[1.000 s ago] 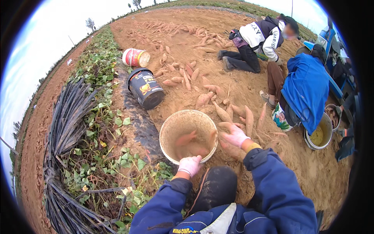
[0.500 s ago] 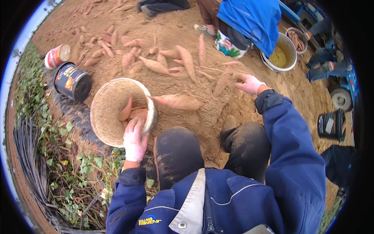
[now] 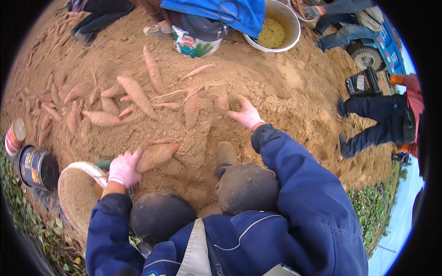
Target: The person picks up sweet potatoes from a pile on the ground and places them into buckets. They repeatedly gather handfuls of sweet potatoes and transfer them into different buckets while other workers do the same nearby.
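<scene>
My left hand (image 3: 125, 170), in a pale pink glove, is closed on the left end of a thick, soil-dusted sweet potato (image 3: 159, 156). Beside that hand, a dirty white bucket (image 3: 73, 188) leans on the ground, partly hidden by my sleeve. My right hand (image 3: 247, 115), gloved alike, curls its thumb and fingers against a small pinkish sweet potato (image 3: 222, 102); motion blurs their contact. Just left of it, a long sweet potato (image 3: 191, 108) lies on loose soil with thin roots (image 3: 202, 87) nearby. Several more sweet potatoes (image 3: 138, 96) are spread to the left.
A black bucket (image 3: 39, 168) and a red-and-white can (image 3: 15, 136) lie at the far left. Ahead are a patterned bucket (image 3: 198, 43), blue cloth (image 3: 214, 14) and a white-rimmed tub (image 3: 276, 27). People (image 3: 382, 122) stand at the right, near a black crate (image 3: 362, 83) and blue vehicle (image 3: 389, 48).
The view has swung right, shifting the scene leftward. My left hand has left the bucket and taken hold of the thick sweet potato. My right hand stays by the long one.
</scene>
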### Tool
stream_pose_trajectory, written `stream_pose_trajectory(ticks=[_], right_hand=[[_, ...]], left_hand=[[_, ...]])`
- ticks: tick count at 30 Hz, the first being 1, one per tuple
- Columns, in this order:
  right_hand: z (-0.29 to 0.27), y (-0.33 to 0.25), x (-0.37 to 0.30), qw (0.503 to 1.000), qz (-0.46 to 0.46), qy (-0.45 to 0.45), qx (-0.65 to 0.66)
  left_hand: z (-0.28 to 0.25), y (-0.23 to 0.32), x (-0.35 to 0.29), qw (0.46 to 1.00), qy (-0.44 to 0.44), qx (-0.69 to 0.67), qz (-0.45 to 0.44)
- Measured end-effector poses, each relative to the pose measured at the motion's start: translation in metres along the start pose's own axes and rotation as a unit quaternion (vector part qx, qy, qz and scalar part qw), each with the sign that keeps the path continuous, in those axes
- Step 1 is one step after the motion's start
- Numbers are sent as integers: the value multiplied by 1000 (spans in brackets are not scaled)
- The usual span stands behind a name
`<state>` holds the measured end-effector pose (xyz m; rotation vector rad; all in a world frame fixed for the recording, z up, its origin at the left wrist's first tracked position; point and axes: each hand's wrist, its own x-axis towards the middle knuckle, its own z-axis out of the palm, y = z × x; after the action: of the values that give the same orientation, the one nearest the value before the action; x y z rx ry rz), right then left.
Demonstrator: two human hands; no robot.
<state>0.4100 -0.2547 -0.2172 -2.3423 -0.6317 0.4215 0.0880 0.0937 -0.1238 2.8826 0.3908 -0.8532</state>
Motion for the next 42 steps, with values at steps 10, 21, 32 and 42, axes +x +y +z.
stream_pose_trajectory(ticks=[10, 21, 32, 42], right_hand=[[26, -33, 7, 996, 42, -32, -71], [-142, 10, -81, 822, 196, 313, 434], [-28, -161, 6, 948, -224, -36, 223], [-67, 105, 104, 958, 221, -75, -168]], left_hand=[[-49, -18, -138, 888, 351, -254, -156], [96, -60, -264, 766, 316, -315, -462], [54, -52, -166, 847, 397, -303, -185], [-32, 0, -114, 872, 233, -411, -124]])
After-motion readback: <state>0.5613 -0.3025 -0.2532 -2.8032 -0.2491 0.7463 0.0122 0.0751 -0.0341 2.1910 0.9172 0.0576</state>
